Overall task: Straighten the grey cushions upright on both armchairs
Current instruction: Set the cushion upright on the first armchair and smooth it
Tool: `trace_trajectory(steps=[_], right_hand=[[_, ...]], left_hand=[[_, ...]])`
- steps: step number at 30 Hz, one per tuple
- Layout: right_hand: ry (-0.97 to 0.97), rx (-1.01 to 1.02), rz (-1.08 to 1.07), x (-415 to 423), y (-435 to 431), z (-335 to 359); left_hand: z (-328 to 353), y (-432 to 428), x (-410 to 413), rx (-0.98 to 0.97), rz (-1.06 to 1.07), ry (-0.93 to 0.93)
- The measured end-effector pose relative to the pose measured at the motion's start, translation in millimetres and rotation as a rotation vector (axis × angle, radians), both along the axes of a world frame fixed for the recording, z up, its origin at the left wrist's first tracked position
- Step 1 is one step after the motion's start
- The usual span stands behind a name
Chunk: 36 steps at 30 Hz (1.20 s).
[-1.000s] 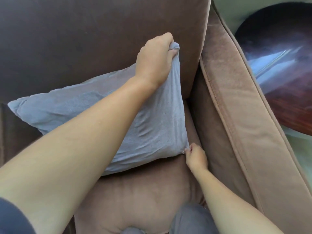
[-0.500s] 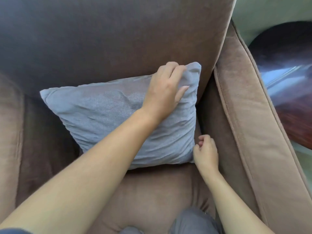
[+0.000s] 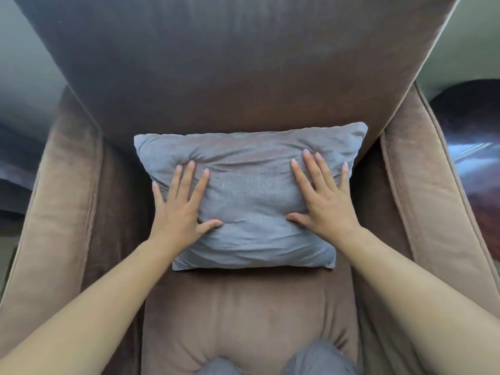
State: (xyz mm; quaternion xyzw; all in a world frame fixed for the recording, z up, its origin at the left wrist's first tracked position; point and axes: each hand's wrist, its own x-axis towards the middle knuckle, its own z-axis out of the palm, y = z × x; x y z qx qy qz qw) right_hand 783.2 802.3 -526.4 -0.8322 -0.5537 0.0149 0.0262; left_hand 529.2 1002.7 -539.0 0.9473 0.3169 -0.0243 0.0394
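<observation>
We lay our left hand (image 3: 180, 209) and right hand (image 3: 323, 201) flat, fingers spread, on the front of the grey cushion (image 3: 249, 196). It stands centred on the brown armchair's seat (image 3: 243, 315), leaning against the backrest (image 3: 230, 71), between both armrests (image 3: 62, 212).

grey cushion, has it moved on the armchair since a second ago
Yes. The grey cushion has shifted left, away from the right armrest, to sit centred and squared against the chair back, with both hands now flat on it.
</observation>
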Motion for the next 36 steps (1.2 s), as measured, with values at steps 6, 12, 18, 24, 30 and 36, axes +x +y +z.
trace_trajectory(steps=[6, 12, 18, 24, 30, 36], right_hand=[[0.038, -0.086, -0.100, 1, 3, -14], [0.031, -0.114, -0.140, -9, 9, -13], [0.081, -0.126, -0.165, -35, 4, 10], [0.287, -0.048, -0.180, -79, -50, 52], [0.451, 0.041, -0.266, -147, -152, 111], [0.391, -0.098, -0.228, -178, -226, 209]], left_hand=[[-12, 10, 9, -0.020, 0.014, 0.041], [-11, 7, 11, -0.052, 0.014, 0.074], [20, -13, 10, -0.126, 0.054, 0.120], [77, -62, -18, -0.218, 0.017, 0.122], [138, -170, -81, -0.281, 0.144, 0.040], [232, -258, -127, -0.271, 0.173, 0.082]])
